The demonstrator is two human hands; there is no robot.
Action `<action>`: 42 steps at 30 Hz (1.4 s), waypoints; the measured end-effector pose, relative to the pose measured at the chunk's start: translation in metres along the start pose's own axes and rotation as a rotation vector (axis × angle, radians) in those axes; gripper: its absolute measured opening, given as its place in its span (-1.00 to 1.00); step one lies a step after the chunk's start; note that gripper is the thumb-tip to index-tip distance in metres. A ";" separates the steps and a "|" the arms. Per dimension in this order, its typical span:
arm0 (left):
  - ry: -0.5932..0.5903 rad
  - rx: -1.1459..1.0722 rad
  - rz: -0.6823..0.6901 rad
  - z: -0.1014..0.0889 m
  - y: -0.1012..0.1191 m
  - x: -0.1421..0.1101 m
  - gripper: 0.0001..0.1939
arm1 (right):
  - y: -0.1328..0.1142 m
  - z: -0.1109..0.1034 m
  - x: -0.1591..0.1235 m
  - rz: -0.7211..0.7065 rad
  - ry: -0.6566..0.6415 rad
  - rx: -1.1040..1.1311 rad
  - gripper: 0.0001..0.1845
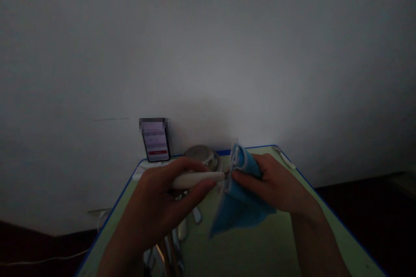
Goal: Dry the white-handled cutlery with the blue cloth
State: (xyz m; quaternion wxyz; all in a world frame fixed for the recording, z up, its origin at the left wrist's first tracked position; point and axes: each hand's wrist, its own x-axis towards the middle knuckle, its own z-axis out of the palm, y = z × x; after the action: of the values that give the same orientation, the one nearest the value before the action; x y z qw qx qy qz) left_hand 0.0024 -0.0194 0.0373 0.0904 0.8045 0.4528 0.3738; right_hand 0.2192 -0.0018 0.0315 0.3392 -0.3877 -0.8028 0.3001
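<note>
Cloth (243,207) pinched in the right hand (279,181) met a white-handled utensil (198,178) gripped by the left hand (154,194); steadiness seemed needed next.

Looks smooth, matt and plastic-like on the white handle (199,177) at lower centre. Reads as creased, matt fabric in the blue cloth (245,210) just right. Gleams like metal on the round container (201,156) above. Appears smooth across the green tabletop (240,251), matt over the upper wall (208,52).
</note>
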 end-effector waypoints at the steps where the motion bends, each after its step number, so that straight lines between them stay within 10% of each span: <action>1: -0.003 -0.001 -0.004 0.000 0.000 0.000 -0.84 | 0.001 0.000 0.000 -0.007 -0.011 -0.019 -0.76; 10: -0.070 -0.048 -0.048 0.003 -0.009 0.002 -0.79 | 0.008 -0.008 -0.003 -0.063 -0.103 0.013 -0.84; 25: -0.014 0.075 0.045 0.000 -0.001 -0.001 -0.81 | 0.004 0.000 0.004 0.197 0.360 -0.189 -0.61; 42: -0.062 -0.044 0.050 0.001 -0.013 -0.002 -0.84 | 0.004 0.005 0.001 0.060 -0.014 0.295 -0.76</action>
State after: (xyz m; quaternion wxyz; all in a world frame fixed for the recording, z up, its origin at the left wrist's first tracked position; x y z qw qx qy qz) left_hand -0.0059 -0.0134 0.0298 0.1128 0.8245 0.4211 0.3607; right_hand 0.2166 -0.0001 0.0254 0.3776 -0.3552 -0.7406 0.4276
